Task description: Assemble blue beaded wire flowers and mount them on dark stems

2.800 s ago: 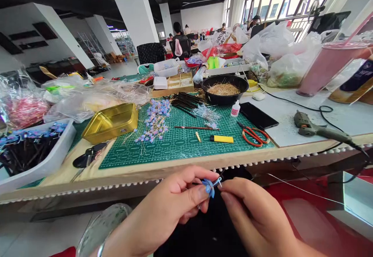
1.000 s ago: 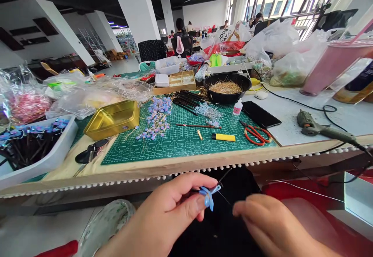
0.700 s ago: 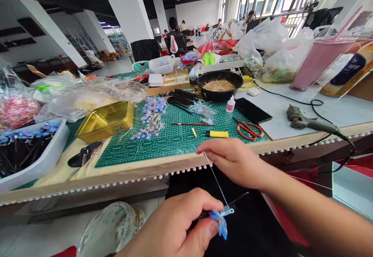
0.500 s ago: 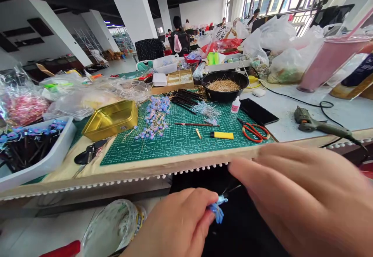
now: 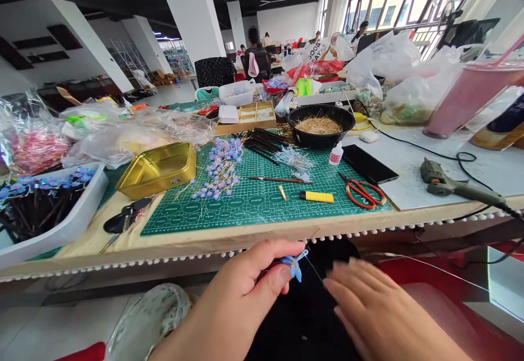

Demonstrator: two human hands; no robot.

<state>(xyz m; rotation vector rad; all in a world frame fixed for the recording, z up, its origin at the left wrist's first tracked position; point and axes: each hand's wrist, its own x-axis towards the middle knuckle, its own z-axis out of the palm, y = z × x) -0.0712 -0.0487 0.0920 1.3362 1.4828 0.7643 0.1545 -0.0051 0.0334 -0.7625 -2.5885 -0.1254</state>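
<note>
My left hand [image 5: 262,276] pinches a small blue flower [image 5: 295,268] between thumb and forefinger, below the table's front edge. The flower has pointed petals and a pale blue loop at its top. A thin thread [image 5: 314,269] runs straight from the flower to the fingertips of my right hand [image 5: 368,298]. The fingers of that hand are close together, bent over and slightly blurred; their tips, closed on the thread, are partly hidden. Dark cloth lies beneath both hands.
A green cutting mat [image 5: 262,208] carries blue flower sprigs [image 5: 223,164], a yellow lighter [image 5: 317,196], red-handled scissors [image 5: 364,193] and a glue bottle [image 5: 336,154]. A gold tin [image 5: 159,170] stands left, a black bowl [image 5: 321,131] behind, a glue gun [image 5: 454,183] right. A bucket [image 5: 149,317] is below.
My left hand has risen with the blue flower. My right hand has moved down and away from the camera, and now a red surface shows at lower right. The view has shifted slightly.
</note>
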